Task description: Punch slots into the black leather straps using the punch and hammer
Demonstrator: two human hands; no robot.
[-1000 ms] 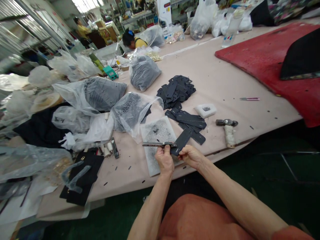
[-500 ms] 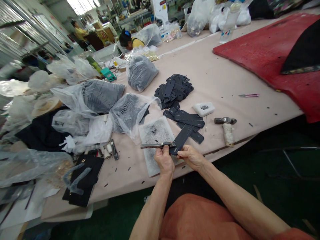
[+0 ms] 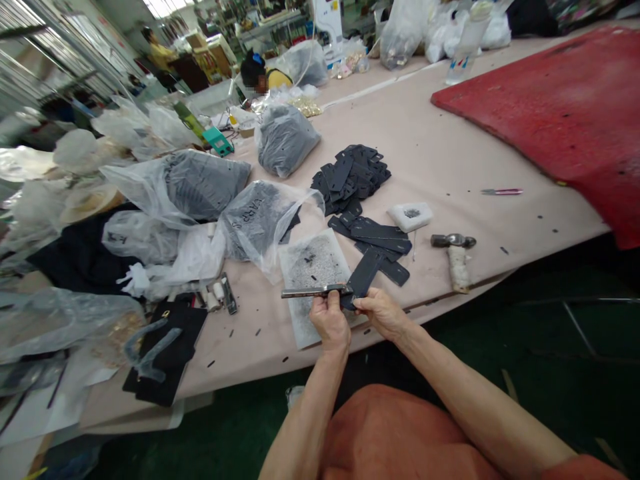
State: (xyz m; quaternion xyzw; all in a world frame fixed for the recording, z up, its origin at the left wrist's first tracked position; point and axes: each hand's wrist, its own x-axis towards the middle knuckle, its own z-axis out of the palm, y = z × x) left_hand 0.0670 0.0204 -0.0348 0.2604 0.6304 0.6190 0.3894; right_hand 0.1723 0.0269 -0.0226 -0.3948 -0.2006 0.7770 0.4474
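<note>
My left hand [image 3: 331, 323] is closed around a slim metal punch [image 3: 307, 293], which lies level and points left over a white pad [image 3: 315, 252] speckled with black bits. In the fingers of my right hand [image 3: 383, 312] is the near end of a dark strip with rounded corners [image 3: 366, 268]. The punch's right end meets this strip; my fingers partly hide the contact. Just behind it lie several loose dark strips [image 3: 383, 235] and a larger pile of them [image 3: 353, 173]. A ball-peen hammer [image 3: 456, 257] with a wrapped handle rests to the right.
A white block [image 3: 410, 216] and pink-handled snips [image 3: 503, 191] lie on the table. Plastic bags of dark pieces [image 3: 267, 223] crowd the left, near a black folded piece [image 3: 167, 347]. A red sheet [image 3: 555, 107] covers the right side. Another person [image 3: 265, 77] bends over the far end.
The black shape on the red sheet at the right has gone from view. My hands keep almost the same hold on the punch and the strip; the view has shifted slightly.
</note>
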